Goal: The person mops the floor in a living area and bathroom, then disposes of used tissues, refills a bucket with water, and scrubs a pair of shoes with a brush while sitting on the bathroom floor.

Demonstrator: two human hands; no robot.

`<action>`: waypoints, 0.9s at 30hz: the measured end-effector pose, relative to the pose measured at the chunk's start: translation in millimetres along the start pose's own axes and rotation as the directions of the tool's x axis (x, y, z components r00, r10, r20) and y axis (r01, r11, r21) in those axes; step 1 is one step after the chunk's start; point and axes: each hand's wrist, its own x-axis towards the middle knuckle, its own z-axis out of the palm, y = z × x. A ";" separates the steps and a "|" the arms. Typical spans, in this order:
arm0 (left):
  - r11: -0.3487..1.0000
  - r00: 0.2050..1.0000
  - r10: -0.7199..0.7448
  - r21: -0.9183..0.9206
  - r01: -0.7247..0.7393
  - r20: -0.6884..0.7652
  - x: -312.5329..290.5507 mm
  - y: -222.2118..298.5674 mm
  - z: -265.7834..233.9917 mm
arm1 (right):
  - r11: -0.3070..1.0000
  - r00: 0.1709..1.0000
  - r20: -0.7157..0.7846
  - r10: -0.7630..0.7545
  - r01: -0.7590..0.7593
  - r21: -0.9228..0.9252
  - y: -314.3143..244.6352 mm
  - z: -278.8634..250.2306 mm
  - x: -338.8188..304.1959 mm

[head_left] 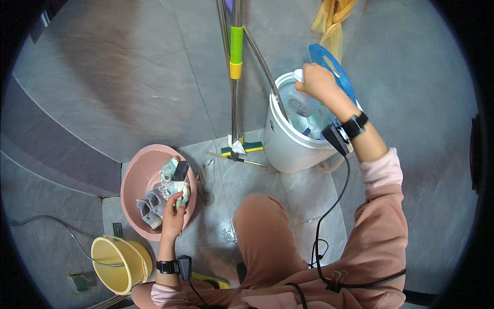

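My left hand (174,213) is closed round the pale green handle of a scrub brush (181,171) with dark bristles. It is over the right side of a pink basin (129,177). Inside the basin lie several white sneakers (149,208) with pale mint and lilac parts, partly hidden by the brush. My right hand (320,82) is closed round the upper part of a translucent bottle (301,104) with a white top, above the mouth of a white bucket (288,147). Other containers in the bucket are partly hidden by my arm.
A blue lid (329,59) stands tilted at the bucket's rim. Mop poles (236,46) lean behind, with a green-yellow mop head (252,147) on the tiled floor. A yellow pail (100,273) with a grey hose (62,222) is at lower left. A black cable (329,211) hangs from my right wrist.
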 end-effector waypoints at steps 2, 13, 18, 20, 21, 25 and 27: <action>0.998 0.998 0.061 0.005 -0.061 0.004 -9.0 6.4 -4.2 | 0.999 0.989 -0.146 0.003 0.003 0.041 4.7 -43.8 -30.8; 0.974 0.976 0.218 -0.061 -0.218 -0.007 -55.3 15.2 -33.9 | 0.545 0.880 0.472 0.045 -0.418 0.727 56.6 -98.2 -83.0; 0.972 0.971 0.233 0.025 -0.232 -0.058 -71.7 18.0 -54.4 | 0.633 0.853 0.520 -0.041 -0.381 0.674 8.0 -101.5 -90.2; 0.956 0.952 0.294 0.024 -0.293 -0.086 -79.3 22.0 -60.6 | 0.652 0.873 0.472 -0.120 -0.290 0.701 -18.7 -112.7 -98.4; 0.955 0.950 0.296 0.023 -0.295 -0.098 -84.1 24.5 -64.2 | 0.652 0.876 0.450 -0.174 -0.240 0.719 -32.4 -118.1 -102.8; 0.936 0.928 0.346 0.121 -0.330 -0.143 -98.2 35.0 -78.0 | 0.634 0.834 0.289 -0.470 0.091 0.768 -90.9 -133.2 -125.5; 0.985 0.974 0.169 -0.004 -0.172 -0.153 -110.4 40.5 -88.0 | 0.511 0.731 0.092 -0.676 0.375 0.773 -117.0 -134.6 -143.3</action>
